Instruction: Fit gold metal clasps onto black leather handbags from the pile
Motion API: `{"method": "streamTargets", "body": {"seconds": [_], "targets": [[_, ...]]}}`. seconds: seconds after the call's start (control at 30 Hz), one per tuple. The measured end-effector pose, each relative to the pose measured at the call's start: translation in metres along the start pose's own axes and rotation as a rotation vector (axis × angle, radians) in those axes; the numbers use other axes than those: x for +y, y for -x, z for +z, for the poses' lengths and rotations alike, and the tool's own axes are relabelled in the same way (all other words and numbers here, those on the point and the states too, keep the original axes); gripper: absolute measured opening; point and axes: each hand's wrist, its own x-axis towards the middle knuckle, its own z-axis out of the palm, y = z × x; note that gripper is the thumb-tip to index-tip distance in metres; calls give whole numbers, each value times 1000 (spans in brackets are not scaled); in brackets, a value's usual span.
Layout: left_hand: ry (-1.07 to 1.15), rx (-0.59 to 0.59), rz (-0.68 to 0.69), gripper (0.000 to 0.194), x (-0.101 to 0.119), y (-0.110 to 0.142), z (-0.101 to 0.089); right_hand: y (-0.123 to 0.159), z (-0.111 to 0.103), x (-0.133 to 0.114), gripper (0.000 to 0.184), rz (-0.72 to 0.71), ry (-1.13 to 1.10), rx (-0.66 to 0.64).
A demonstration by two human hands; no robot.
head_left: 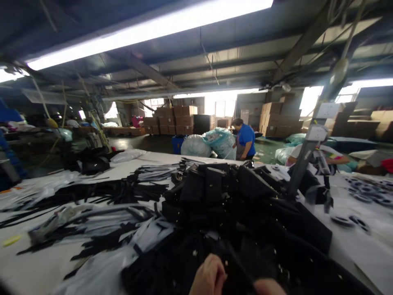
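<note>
A heap of black fabric pieces with small shiny metal studs (211, 186) covers the middle of the table. At its near side, my left hand (209, 275) is closed, fingers curled, on a black fabric piece (236, 264) that is blurred and blends into the heap. Only part of my right hand (269, 287) shows at the bottom edge. It appears to pinch the same piece from the other side; its fingertips are mostly hidden. Left of the heap lie bundles of black and grey strips (113, 219), some in clear plastic.
A grey metal post (307, 151) with white boxes rises from the table's right side. Dark rings (368, 190) lie beyond it. A yellow item (12, 241) is at far left. Past the table stand a person in blue (245, 139), large plastic bags (219, 141) and stacked cartons (172, 119); another person bends at right.
</note>
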Motion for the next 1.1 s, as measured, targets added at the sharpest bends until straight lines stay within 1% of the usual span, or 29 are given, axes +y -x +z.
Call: {"method": "streamTargets", "body": {"seconds": [0.03,0.07,0.1,0.17,0.23,0.27,0.3,0.33,0.4,0.47,0.5,0.53,0.6,0.73,0.8,0.87,0.93,0.97,1.03,1.1], "targets": [[39,1,-20,14,5,-1,-3,10,6,-4,40,67,-84,13],[142,33,-41,13,10,-3,-8,19,7,-8,48,139,-174,31],[274,65,-69,12,16,-5,-12,27,3,-11,51,228,-318,47],[508,130,-135,15,26,-10,-22,35,-15,-16,49,342,-638,4],[595,209,-162,15,32,-14,-31,36,-31,-17,47,437,-845,-15],[596,243,-165,15,32,-14,-34,35,-34,-16,47,470,-913,-20],[579,272,-167,15,32,-14,-37,34,-31,-16,46,497,-966,-13],[557,291,-175,15,30,-12,-39,31,-23,-15,45,522,-1011,10],[509,297,-210,15,21,-7,-40,26,3,-14,41,572,-1084,92],[467,270,-260,15,10,1,-41,19,32,-13,37,627,-1128,163],[456,251,-286,15,4,5,-41,17,44,-13,35,645,-1138,176],[452,235,-309,14,-1,9,-42,15,52,-13,34,652,-1145,165],[450,208,-350,16,-9,15,-44,13,60,-14,34,646,-1167,108],[400,176,-403,21,-17,21,-49,9,55,-17,39,585,-1202,-13],[333,152,-413,21,-20,19,-52,6,52,-19,43,537,-1172,-65],[175,131,-398,20,-24,15,-54,3,52,-21,47,483,-1105,-113],[-18,121,-384,17,-28,13,-58,0,52,-22,51,430,-1029,-131],[-81,115,-389,16,-30,12,-60,-1,52,-22,54,408,-993,-136],[-108,93,-422,16,-32,11,-63,-2,52,-22,58,378,-938,-138],[-71,61,-456,19,-32,12,-65,-3,52,-23,61,361,-902,-144]]}}
